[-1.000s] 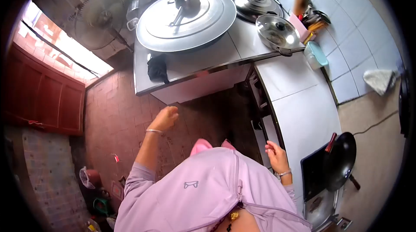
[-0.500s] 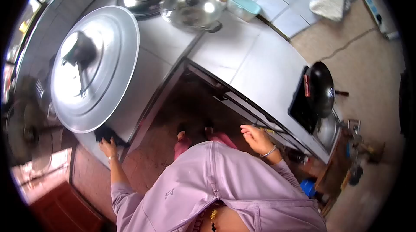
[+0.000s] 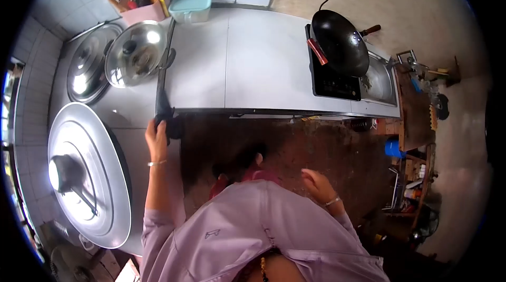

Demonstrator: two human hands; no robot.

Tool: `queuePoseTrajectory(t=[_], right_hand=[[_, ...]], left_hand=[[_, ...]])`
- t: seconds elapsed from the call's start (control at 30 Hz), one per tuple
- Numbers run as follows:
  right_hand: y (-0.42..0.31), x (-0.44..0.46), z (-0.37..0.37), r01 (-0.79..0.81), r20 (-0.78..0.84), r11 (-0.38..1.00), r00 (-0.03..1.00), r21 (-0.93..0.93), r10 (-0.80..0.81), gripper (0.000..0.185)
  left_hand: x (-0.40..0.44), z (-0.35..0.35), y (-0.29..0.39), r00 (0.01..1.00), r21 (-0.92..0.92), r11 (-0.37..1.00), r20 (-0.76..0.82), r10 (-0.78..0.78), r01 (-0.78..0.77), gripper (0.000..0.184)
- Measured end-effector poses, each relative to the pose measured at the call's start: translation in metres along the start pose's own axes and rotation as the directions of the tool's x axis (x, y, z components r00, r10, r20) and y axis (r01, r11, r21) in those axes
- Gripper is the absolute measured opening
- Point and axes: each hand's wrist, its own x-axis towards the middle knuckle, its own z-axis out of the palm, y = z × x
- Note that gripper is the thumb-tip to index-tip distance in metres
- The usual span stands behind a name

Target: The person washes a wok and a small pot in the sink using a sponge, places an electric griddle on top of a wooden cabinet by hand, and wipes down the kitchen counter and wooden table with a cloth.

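My left hand (image 3: 156, 137) is closed on a dark cloth (image 3: 164, 113) at the counter's inner corner. Part of the cloth lies on the white tiled counter top, and part hangs over the front edge. Left of that hand, a large silver lid (image 3: 105, 176) with a small metal pot and ladle on top covers a big wok. Beyond it sits a pan with a glass lid (image 3: 136, 53). My right hand (image 3: 319, 186) hangs over the floor in front of my body, holding nothing, its fingers loosely bent.
A black wok (image 3: 340, 42) rests tilted on an induction cooker (image 3: 337, 88), beside a steel sink (image 3: 380, 82). At the back wall stand a lidded plastic box (image 3: 191, 9) and a pink utensil holder (image 3: 143, 13). Another metal lid (image 3: 92, 66) is at the left. A shelf (image 3: 416, 176) holds small items.
My view has turned toward the right-hand counter. My left hand has moved with the cloth from beside the large lid to the counter's corner. The right hand is still empty.
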Motion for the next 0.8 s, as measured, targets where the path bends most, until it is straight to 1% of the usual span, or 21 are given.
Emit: queuePoseTrajectory(t=[0.03,0.07,0.13,0.17,0.2,0.23,0.27,0.33,0.4,0.43,0.5,0.53,0.6,0.63,0.67,0.73,0.77,0.8], right_hand=[[0.011,-0.009,-0.008,-0.039,-0.048,0.999,0.998,-0.024,0.038,0.031],[0.023,-0.019,-0.014,-0.08,-0.094,0.996,0.993,-0.049,0.075,0.031],[0.04,-0.034,-0.032,-0.14,-0.147,0.984,0.982,-0.112,0.123,0.032],[0.045,-0.037,-0.04,-0.201,-0.164,0.977,0.969,-0.074,0.187,0.031],[0.051,-0.039,-0.048,-0.263,-0.176,0.964,0.951,-0.037,0.252,0.031],[0.062,-0.038,-0.056,-0.254,-0.171,0.967,0.955,-0.035,0.244,0.031],[0.071,-0.036,-0.065,-0.265,-0.157,0.963,0.954,-0.056,0.254,0.03],[0.084,-0.024,-0.078,-0.269,-0.131,0.96,0.957,-0.083,0.257,0.03],[0.086,-0.006,-0.095,-0.317,-0.189,0.948,0.93,0.018,0.315,0.03],[0.084,0.005,-0.103,-0.318,-0.174,0.948,0.933,0.01,0.315,0.03],[0.078,0.034,-0.118,-0.305,-0.195,0.948,0.939,-0.096,0.283,0.03],[0.078,0.045,-0.121,-0.296,-0.179,0.95,0.945,-0.104,0.275,0.03],[0.079,0.064,-0.125,-0.292,-0.121,0.954,0.951,-0.063,0.283,0.028],[0.076,0.078,-0.126,-0.287,-0.11,0.956,0.954,-0.065,0.279,0.028],[0.071,0.09,-0.127,-0.308,-0.096,0.95,0.948,-0.056,0.302,0.029],[0.064,0.108,-0.124,-0.352,-0.08,0.935,0.934,-0.038,0.349,0.029],[0.062,0.116,-0.125,-0.354,-0.086,0.934,0.933,-0.041,0.35,0.029],[0.063,0.126,-0.126,-0.352,-0.089,0.935,0.934,-0.05,0.347,0.029]], left_hand=[[0.019,0.022,0.008,0.991,0.237,0.963,0.006,0.133,-0.13,0.022],[0.033,0.043,0.008,0.966,0.456,0.855,0.04,0.257,-0.247,0.029],[0.052,0.086,-0.006,0.946,0.679,0.662,0.175,0.274,-0.317,0.048],[0.065,0.103,-0.014,0.919,0.721,0.584,0.202,0.339,-0.374,0.054],[0.077,0.12,-0.023,0.888,0.757,0.5,0.234,0.395,-0.421,0.06],[0.09,0.137,-0.033,0.897,0.761,0.503,0.237,0.373,-0.41,0.059],[0.099,0.149,-0.035,0.911,0.673,0.616,0.337,0.238,-0.41,0.06],[0.096,0.166,-0.052,0.916,0.831,0.389,0.336,0.219,-0.398,0.057],[0.108,0.174,-0.057,0.948,0.876,0.38,0.225,0.224,-0.298,0.054],[0.115,0.176,-0.059,0.962,0.886,0.398,0.158,0.223,-0.238,0.054],[0.143,0.182,-0.057,0.98,0.899,0.426,0.016,0.199,-0.101,0.052],[0.158,0.185,-0.06,0.981,0.901,0.432,-0.049,0.188,-0.038,0.054],[0.191,0.195,-0.053,0.98,0.907,0.42,-0.118,0.163,0.04,0.055],[0.209,0.199,-0.059,0.968,0.914,0.404,-0.123,0.217,0.025,0.055],[0.23,0.203,-0.054,0.974,0.923,0.382,-0.124,0.192,0.043,0.054],[0.268,0.21,-0.051,0.964,0.957,0.29,-0.101,0.247,0.026,0.052],[0.288,0.215,-0.055,0.943,0.966,0.255,-0.119,0.31,0.038,0.051],[0.306,0.219,-0.051,0.948,0.966,0.258,-0.11,0.298,0.031,0.051]])
